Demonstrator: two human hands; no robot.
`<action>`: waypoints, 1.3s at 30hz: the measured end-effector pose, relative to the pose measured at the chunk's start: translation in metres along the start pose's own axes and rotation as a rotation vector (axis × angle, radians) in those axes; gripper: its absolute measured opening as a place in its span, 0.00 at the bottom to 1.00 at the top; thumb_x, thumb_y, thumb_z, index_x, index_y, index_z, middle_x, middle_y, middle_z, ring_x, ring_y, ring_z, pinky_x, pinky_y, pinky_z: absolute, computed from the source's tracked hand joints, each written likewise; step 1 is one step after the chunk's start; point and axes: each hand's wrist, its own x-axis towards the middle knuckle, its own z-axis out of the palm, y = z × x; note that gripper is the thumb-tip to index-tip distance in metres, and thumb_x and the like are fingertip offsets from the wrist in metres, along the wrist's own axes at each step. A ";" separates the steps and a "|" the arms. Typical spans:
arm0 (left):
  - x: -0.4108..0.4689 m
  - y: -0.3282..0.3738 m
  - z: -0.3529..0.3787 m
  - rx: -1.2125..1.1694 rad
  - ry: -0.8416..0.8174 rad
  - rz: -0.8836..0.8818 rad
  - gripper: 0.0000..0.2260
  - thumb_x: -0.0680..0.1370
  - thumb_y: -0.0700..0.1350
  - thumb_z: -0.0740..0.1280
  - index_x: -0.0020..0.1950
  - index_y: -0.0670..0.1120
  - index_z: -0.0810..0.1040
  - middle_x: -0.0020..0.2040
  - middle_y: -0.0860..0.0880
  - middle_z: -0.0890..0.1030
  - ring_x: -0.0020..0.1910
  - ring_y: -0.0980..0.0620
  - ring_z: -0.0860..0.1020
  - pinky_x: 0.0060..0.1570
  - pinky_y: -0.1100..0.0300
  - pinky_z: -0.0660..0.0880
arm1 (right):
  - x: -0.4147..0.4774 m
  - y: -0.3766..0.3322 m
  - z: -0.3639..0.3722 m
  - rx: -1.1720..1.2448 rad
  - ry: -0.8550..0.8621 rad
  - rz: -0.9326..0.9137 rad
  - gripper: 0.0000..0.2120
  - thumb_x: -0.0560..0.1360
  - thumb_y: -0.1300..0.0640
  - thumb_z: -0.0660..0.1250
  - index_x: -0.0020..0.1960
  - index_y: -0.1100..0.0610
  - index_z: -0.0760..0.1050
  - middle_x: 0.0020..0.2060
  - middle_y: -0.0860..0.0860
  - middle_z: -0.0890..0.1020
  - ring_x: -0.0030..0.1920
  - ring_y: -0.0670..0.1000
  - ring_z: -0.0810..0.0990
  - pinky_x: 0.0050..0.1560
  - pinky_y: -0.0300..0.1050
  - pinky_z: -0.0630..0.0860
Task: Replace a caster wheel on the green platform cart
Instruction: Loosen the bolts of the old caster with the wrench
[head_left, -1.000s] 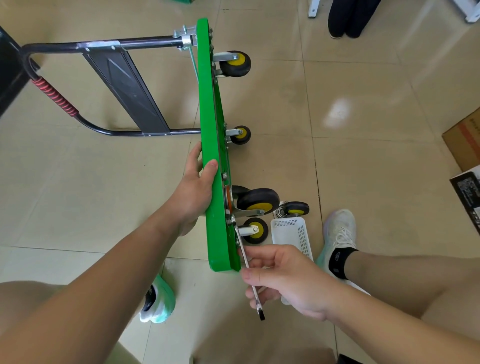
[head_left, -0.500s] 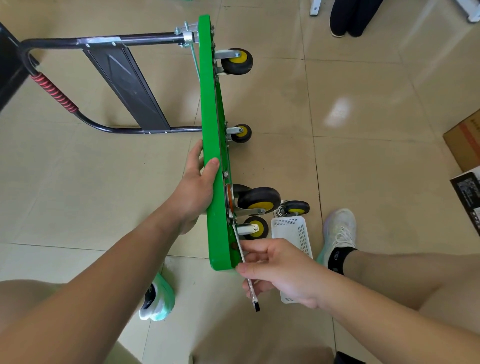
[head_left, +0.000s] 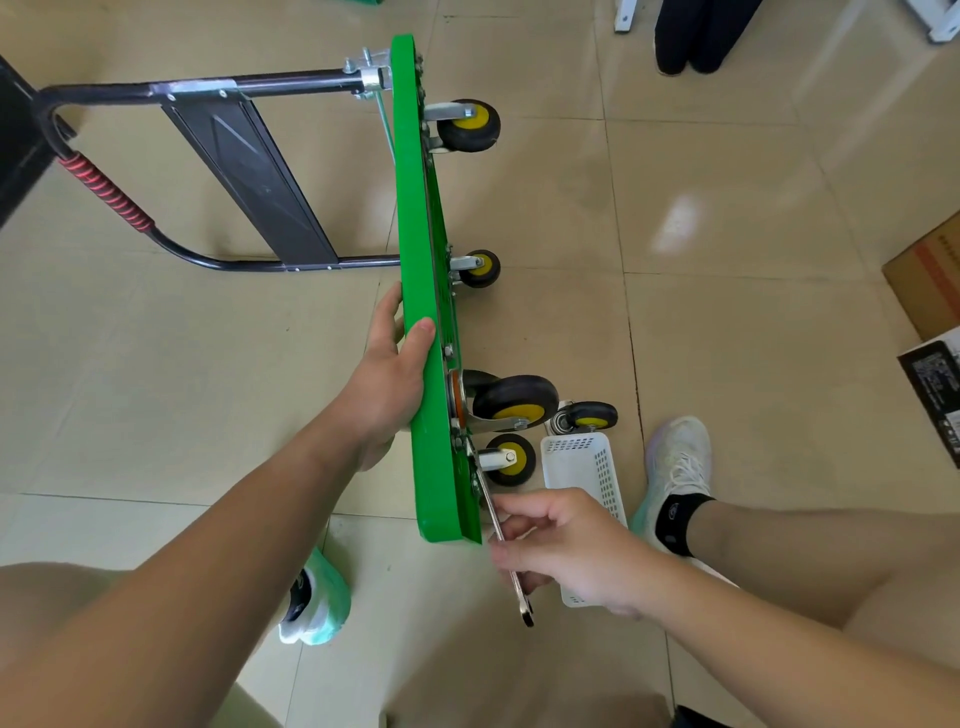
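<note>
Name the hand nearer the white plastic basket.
Right. The right hand, holding a metal wrench, is beside the white plastic basket; the left hand grips the green cart deck, farther off.

Nothing here can be read outright. The black box (head_left: 935, 395) lying on the floor at the right edge carries pale printed lines and a small label panel, but the lettering is too small and blurred to make out. The cardboard box (head_left: 930, 275) just behind it shows a reddish printed band, its characters not legible. The black sock (head_left: 678, 519) bears a small pale logo, too tiny to tell.
</note>
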 end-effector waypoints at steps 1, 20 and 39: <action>0.000 0.000 0.000 0.001 -0.002 0.001 0.19 0.88 0.55 0.55 0.75 0.75 0.56 0.65 0.47 0.80 0.63 0.29 0.78 0.58 0.27 0.78 | -0.005 -0.003 0.001 0.036 -0.019 0.008 0.20 0.74 0.68 0.73 0.64 0.54 0.81 0.40 0.52 0.81 0.40 0.55 0.83 0.46 0.52 0.82; 0.001 -0.008 0.001 -0.015 0.012 0.028 0.22 0.88 0.53 0.54 0.80 0.70 0.54 0.70 0.49 0.78 0.60 0.42 0.82 0.61 0.37 0.80 | -0.003 -0.033 0.013 0.194 -0.121 0.027 0.14 0.77 0.67 0.70 0.60 0.55 0.82 0.45 0.57 0.85 0.39 0.54 0.84 0.41 0.47 0.82; 0.000 -0.004 0.002 -0.007 0.011 0.017 0.22 0.88 0.54 0.55 0.80 0.71 0.53 0.70 0.50 0.77 0.59 0.41 0.82 0.59 0.37 0.81 | -0.009 0.001 0.011 0.076 -0.036 0.004 0.20 0.75 0.69 0.72 0.64 0.55 0.81 0.40 0.55 0.80 0.40 0.55 0.83 0.44 0.49 0.82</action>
